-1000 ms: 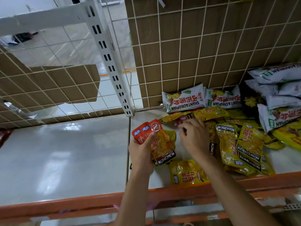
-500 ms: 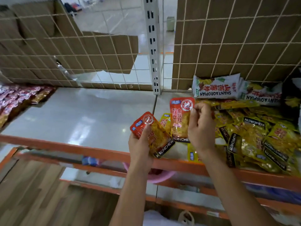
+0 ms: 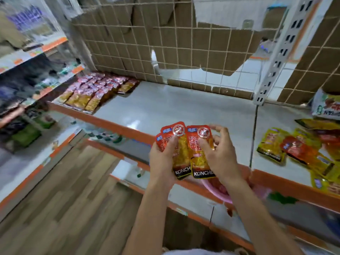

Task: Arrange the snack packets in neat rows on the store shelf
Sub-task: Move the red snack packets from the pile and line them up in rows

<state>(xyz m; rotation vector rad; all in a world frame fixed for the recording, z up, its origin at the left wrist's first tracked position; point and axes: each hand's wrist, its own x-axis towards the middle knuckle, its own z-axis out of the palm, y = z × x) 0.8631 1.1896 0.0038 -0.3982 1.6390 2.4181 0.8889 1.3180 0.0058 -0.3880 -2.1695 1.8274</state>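
Note:
My left hand [image 3: 162,159] grips a couple of red-topped KONCHEW snack packets [image 3: 176,144] fanned upright over the shelf's orange front edge. My right hand [image 3: 219,153] pinches another red-topped KONCHEW packet [image 3: 200,153] and holds it right beside the left-hand ones, slightly overlapping them. Neat rows of red and yellow packets [image 3: 97,89] lie at the far left of the white shelf [image 3: 174,107]. A loose heap of yellow and red packets [image 3: 298,146] lies on the shelf section to the right.
A slotted white upright [image 3: 276,57] divides the two shelf sections, with a wire grid and cardboard backing [image 3: 147,43] behind. A pink basin [image 3: 217,192] sits on the lower shelf under my hands. White bags [image 3: 325,105] lie at far right. Wooden floor lies below left.
The view has swung left toward the arranged rows. My right hand brought its packet in beside the packets in my left hand; both hands now hover at the shelf's front edge.

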